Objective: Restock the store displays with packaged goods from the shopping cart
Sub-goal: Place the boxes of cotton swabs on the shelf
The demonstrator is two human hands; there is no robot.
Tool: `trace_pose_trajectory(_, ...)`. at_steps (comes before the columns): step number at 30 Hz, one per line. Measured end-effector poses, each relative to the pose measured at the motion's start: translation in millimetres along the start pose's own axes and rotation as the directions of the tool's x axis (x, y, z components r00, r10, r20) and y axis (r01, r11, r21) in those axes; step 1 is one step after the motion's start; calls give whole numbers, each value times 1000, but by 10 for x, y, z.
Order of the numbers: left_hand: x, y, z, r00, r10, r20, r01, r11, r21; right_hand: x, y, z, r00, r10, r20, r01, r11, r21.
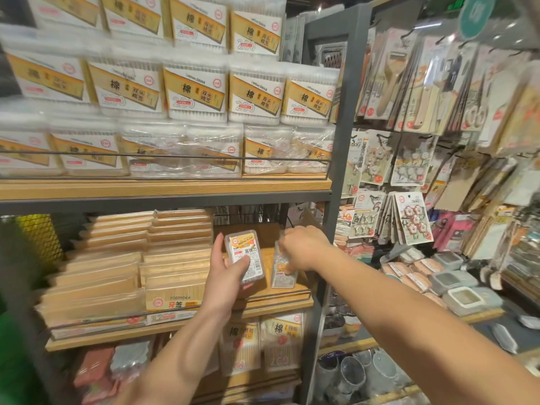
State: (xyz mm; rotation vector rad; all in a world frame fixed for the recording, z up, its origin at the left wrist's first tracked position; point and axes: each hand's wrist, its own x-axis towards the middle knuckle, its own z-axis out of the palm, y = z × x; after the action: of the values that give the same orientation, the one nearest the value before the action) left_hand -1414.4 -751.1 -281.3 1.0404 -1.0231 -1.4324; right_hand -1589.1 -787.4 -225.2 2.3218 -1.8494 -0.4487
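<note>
Left hand [225,270] pinches a floss box [245,256]; right hand [302,248] grips another box [283,270] on the shelf [280,292]. A careless nudge could topple it.

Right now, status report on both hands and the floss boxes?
Left hand grips dental floss box, off the shelf. Right hand holds second box standing on wooden shelf. Nothing blocking.
</note>
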Motion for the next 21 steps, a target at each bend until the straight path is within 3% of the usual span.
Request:
trace_pose_trajectory(4,59,124,-21,997,75,11,-76,996,54,-20,-11,-73,999,7,41,-9,999,32)
trace_pose_trajectory(8,193,229,-77,998,49,28,-52,991,122,-38,25,-210,988,11,152,-37,985,166)
trace_pose_trajectory(11,258,244,-172,998,28,59,-39,980,195,-80,106,-330,997,24,76,-47,948,315)
trace_pose_trajectory(16,263,233,-163,984,38,173,-70,981,183,-149,179,-454,992,96,-86,-7,706,708)
trace_pose_trajectory(21,211,206,-21,953,24,301,-71,987,147,-151,144,-420,997,48,-64,30,525,851)
